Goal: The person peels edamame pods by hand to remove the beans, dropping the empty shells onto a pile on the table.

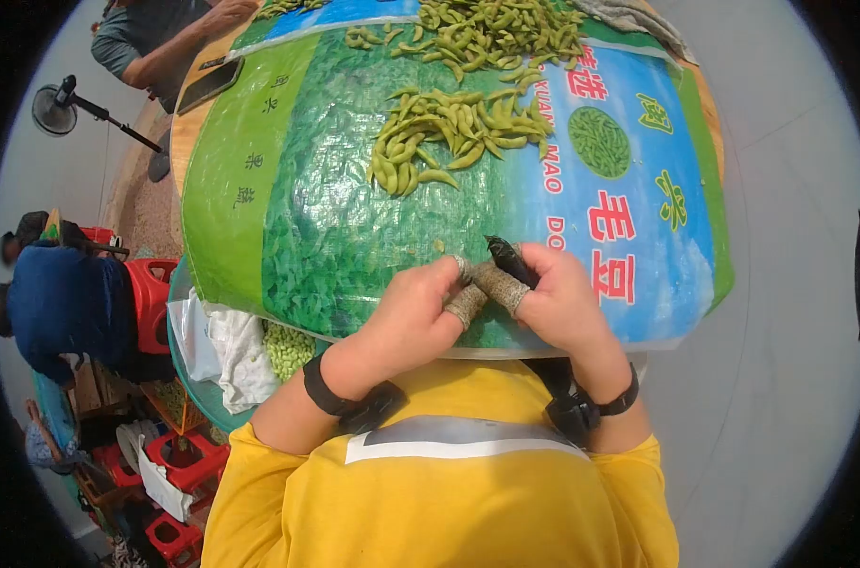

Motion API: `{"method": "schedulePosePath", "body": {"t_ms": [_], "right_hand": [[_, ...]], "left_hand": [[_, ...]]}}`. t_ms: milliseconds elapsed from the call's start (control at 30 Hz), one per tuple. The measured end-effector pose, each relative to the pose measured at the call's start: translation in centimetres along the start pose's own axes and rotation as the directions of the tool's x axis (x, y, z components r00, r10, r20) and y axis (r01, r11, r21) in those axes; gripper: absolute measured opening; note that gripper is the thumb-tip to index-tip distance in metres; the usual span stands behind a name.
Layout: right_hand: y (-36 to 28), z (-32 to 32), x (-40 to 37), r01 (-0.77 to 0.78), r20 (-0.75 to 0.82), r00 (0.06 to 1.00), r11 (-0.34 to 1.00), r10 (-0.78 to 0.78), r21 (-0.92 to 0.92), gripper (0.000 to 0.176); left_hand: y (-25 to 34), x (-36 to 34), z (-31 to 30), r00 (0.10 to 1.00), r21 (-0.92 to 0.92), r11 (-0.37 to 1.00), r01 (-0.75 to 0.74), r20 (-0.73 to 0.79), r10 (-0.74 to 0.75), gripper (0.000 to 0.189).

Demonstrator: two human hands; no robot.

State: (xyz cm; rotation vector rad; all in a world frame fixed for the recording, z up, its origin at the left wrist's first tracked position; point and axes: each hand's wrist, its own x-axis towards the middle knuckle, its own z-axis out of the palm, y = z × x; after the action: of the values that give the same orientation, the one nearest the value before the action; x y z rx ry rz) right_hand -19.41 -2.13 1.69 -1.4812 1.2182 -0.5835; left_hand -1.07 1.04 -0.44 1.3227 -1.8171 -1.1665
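My left hand (406, 308) is closed in a pinch above the near part of the printed sack sheet (345, 237). Beige wraps cover its thumb and a fingertip. Against it, my right hand (567, 298) is also closed, with a beige wrap on the thumb. A dark pointed object (510, 260), black and crinkled like tape, sticks out from the right fingers. Whatever lies between the two hands' fingertips is hidden. Beyond them is a small heap of green soybean pods (458, 133), with a larger pod pile (515, 33) behind it.
A phone (208, 87) lies at the table's far left edge. Below the left edge, a teal basin (188, 379) contains shelled beans (290, 350) and white cloth or bags. Red stools (150, 303), a seated person in blue (70, 303), another person and a fan (56, 109) are on the left.
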Motion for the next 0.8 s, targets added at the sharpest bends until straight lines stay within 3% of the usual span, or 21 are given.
{"method": "schedulePosePath", "body": {"t_ms": [33, 67, 133, 167, 267, 367, 433, 633, 800], "right_hand": [[0.0, -0.1, 0.1, -0.075, 0.031, 0.997, 0.997, 0.076, -0.035, 0.018], [0.0, 0.0, 0.1, -0.074, 0.033, 0.997, 0.997, 0.075, -0.034, 0.018], [0.1, 0.2, 0.1, -0.083, -0.026, 0.996, 0.995, 0.082, -0.054, 0.017], [0.1, 0.2, 0.1, -0.083, -0.027, 0.996, 0.995, 0.082, -0.054, 0.017], [0.2, 0.8, -0.2, 0.053, -0.083, 0.995, 0.998, -0.054, -0.015, 0.017], [0.1, 1.0, -0.6, 0.124, -0.119, 0.985, 0.992, -0.122, 0.004, 0.018], [-0.2, 0.9, -1.1, 0.133, -0.104, 0.986, 0.991, -0.132, 0.005, 0.023], [0.1, 1.2, -1.7, 0.259, -0.009, 0.965, 0.96, -0.261, -0.104, 0.033], [-0.3, 1.1, -1.8, 0.191, 0.044, 0.981, 0.977, -0.188, -0.098, 0.038]], "left_hand": [[0.0, -0.1, 0.0, 1.0, 0.115, 0.993, 0.014, 0.01, -0.015, 0.018], [0.0, -0.2, 0.1, 1.0, 0.117, 0.993, 0.015, 0.01, -0.017, 0.018], [-0.1, -0.2, 0.5, 0.998, -0.069, 0.997, 0.037, -0.057, -0.041, 0.02], [0.3, -0.2, 0.3, 0.998, -0.069, 0.997, 0.037, -0.056, -0.041, 0.02], [1.3, -0.1, -0.2, 0.993, -0.005, 0.993, 0.118, -0.007, -0.118, 0.016], [0.2, -0.1, 0.3, 0.996, -0.089, 0.995, 0.043, -0.076, -0.049, 0.015], [0.5, 0.0, 0.1, 0.987, -0.171, 0.985, 0.034, -0.15, -0.06, 0.015], [0.2, -0.1, -0.1, 0.994, -0.104, 0.994, 0.033, -0.105, -0.044, 0.016], [0.0, -0.3, 0.0, 0.995, -0.068, 0.997, 0.045, -0.089, -0.051, 0.014]]}}
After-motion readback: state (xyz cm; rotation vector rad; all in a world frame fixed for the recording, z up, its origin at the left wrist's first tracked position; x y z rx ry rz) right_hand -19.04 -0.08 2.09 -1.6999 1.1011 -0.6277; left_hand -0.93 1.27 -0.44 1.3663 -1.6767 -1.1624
